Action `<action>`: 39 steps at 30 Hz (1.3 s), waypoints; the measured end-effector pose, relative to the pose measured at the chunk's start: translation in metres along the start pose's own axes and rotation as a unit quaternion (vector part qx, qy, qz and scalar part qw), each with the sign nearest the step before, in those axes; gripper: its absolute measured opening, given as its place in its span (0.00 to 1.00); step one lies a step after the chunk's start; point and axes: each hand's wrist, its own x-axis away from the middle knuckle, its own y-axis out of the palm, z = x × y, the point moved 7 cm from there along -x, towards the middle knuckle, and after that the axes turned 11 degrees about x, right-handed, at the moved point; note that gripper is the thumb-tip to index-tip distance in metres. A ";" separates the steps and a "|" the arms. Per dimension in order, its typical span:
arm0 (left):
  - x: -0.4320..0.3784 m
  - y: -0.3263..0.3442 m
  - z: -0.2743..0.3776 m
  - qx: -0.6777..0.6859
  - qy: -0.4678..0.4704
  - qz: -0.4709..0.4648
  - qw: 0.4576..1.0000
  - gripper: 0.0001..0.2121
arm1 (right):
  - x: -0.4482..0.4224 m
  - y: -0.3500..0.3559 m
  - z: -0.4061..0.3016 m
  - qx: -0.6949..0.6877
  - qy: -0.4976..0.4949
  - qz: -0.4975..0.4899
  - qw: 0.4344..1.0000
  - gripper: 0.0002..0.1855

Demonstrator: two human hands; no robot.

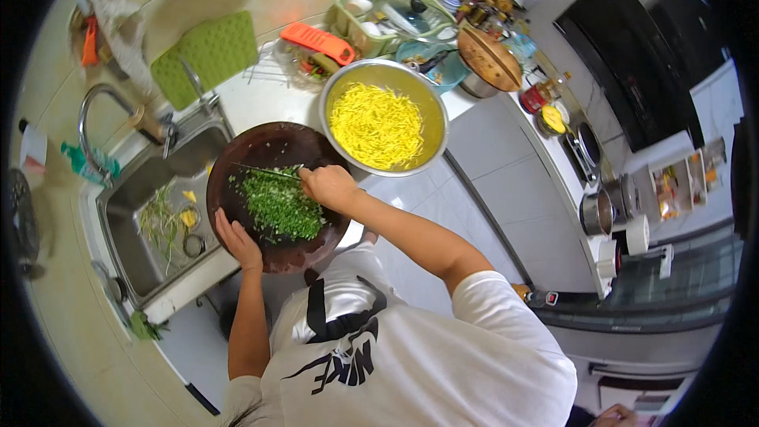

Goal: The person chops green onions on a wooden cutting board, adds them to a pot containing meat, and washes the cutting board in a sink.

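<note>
My right hand (pixel 329 188) grips a kitchen knife (pixel 270 171), whose thin dark blade lies at the far side of a heap of finely chopped green herbs (pixel 281 204). The heap spreads over a round dark wooden chopping board (pixel 296 258). My left hand (pixel 238 241) rests on the board's near left rim, fingers apart, holding nothing. Just beyond the right hand stands a large metal bowl (pixel 440 121) filled with yellow shreds (pixel 376 126). The knife's handle is mostly hidden in my fist.
Left of the board is a steel sink (pixel 127 252) with plant scraps (pixel 157 219) and a curved faucet (pixel 83 110). A green mat (pixel 207 53) leans on the wall. Behind the bowl are an orange grater (pixel 317 41), a green basket (pixel 379 44) and a lidded pot (pixel 489 59).
</note>
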 end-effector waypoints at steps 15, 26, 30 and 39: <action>-0.003 0.008 0.008 -0.002 0.019 -0.013 1.000 0.22 | 0.036 0.012 -0.014 -0.039 0.001 -0.068 0.997 0.10; -0.006 0.009 0.011 0.006 -0.004 -0.012 1.000 0.21 | 0.051 0.068 -0.040 -0.026 0.076 -0.079 0.994 0.08; -0.005 0.009 0.006 0.009 -0.008 -0.015 1.000 0.21 | 0.046 0.046 -0.035 -0.038 0.074 -0.044 0.996 0.06; -0.001 0.005 0.012 0.005 0.001 -0.009 1.000 0.21 | 0.052 0.060 -0.055 -0.044 0.097 -0.061 0.992 0.06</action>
